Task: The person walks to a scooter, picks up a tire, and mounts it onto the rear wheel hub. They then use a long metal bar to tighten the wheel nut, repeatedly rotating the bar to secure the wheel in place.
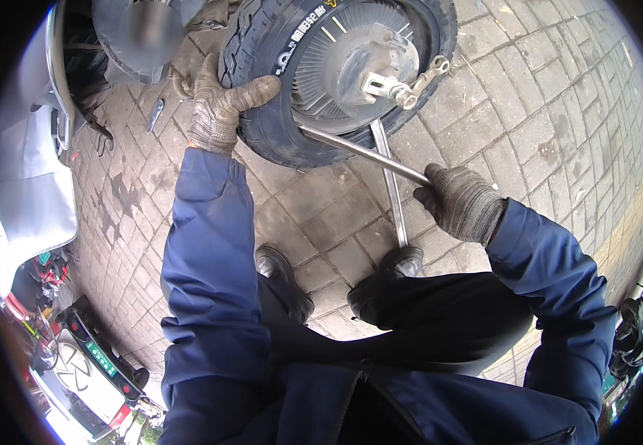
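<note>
A black tyre (266,137) on a finned hub wheel (321,89) is tilted on the paving at the top middle. My left hand (225,107), in a grey-brown knit glove, grips the tyre's left side, thumb over the sidewall and fingers against the tread. The gloved right hand (466,200) is closed around the end of a steel tyre lever (362,152). That lever's far tip goes in between tyre and rim. A second tyre lever (390,185) also meets the rim, its other end beside my right shoe. An axle nut and bracket (389,90) stick out of the hub.
At the upper left stands a vehicle with a grey body panel (35,193); a small metal tool (156,115) lies on the paving (121,222) beside it. Another white vehicle (87,378) is at the lower left. My shoes (403,261) stand just below the wheel.
</note>
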Action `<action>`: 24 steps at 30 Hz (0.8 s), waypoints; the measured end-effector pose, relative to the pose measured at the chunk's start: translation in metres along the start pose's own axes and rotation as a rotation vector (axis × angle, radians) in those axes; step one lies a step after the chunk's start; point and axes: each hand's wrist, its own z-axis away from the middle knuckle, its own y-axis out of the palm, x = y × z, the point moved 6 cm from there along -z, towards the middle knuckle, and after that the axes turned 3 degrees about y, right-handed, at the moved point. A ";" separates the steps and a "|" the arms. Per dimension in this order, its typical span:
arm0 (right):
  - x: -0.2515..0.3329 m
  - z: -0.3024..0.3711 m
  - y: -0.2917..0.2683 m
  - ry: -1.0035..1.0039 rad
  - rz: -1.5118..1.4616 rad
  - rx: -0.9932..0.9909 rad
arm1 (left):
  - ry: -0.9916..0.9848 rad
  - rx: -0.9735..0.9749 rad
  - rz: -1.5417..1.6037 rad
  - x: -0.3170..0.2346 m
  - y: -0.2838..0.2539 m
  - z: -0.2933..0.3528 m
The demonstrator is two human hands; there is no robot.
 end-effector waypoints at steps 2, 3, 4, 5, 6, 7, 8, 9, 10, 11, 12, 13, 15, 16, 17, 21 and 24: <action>0.017 0.008 0.017 0.067 -0.226 0.160 | 0.016 -0.065 -0.201 -0.003 -0.005 -0.007; 0.025 0.014 0.017 0.017 -0.297 0.144 | 0.038 -0.022 -0.213 -0.005 -0.002 -0.010; 0.032 0.018 0.023 0.018 -0.338 0.165 | 0.048 -0.009 -0.249 -0.008 -0.002 -0.011; 0.039 0.023 0.028 0.033 -0.456 0.156 | 0.033 -0.020 -0.321 -0.010 -0.004 -0.012; 0.047 0.030 0.032 0.031 -0.581 0.118 | 0.045 0.023 -0.228 -0.013 -0.002 -0.013; 0.051 0.037 0.038 0.094 -0.640 0.115 | 0.028 0.044 -0.166 -0.015 0.001 -0.012; 0.067 0.039 0.046 0.124 -0.821 0.059 | 0.065 0.067 -0.052 -0.020 0.003 -0.011; 0.076 0.047 0.048 0.140 -0.843 0.023 | 0.020 0.085 0.006 -0.020 0.006 -0.011; 0.088 0.052 0.052 0.187 -0.855 0.003 | 0.013 0.105 0.092 -0.023 0.010 -0.011; 0.106 0.054 0.049 0.106 -0.650 -0.084 | 0.013 0.122 0.139 -0.026 0.013 -0.013; 0.122 0.060 0.051 0.133 -0.614 -0.120 | -0.017 0.121 0.177 -0.026 0.015 -0.014; 0.135 0.065 0.055 0.224 -0.745 -0.185 | 0.002 0.135 0.195 -0.029 0.017 -0.017; 0.166 0.070 0.066 0.257 -1.016 -0.261 | 0.015 0.100 -0.001 -0.031 0.019 -0.026; 0.177 0.071 0.079 0.362 -1.127 -0.173 | 0.006 0.081 -0.111 -0.030 0.018 -0.028; 0.181 0.069 0.080 0.340 -1.084 -0.185 | 0.013 0.099 -0.039 -0.030 0.019 -0.029; 0.181 0.075 0.077 0.318 -1.193 -0.321 | 0.138 0.172 0.161 -0.027 0.015 -0.017; 0.180 0.081 0.071 0.321 -1.373 -0.280 | 0.239 0.175 0.127 -0.013 0.012 0.009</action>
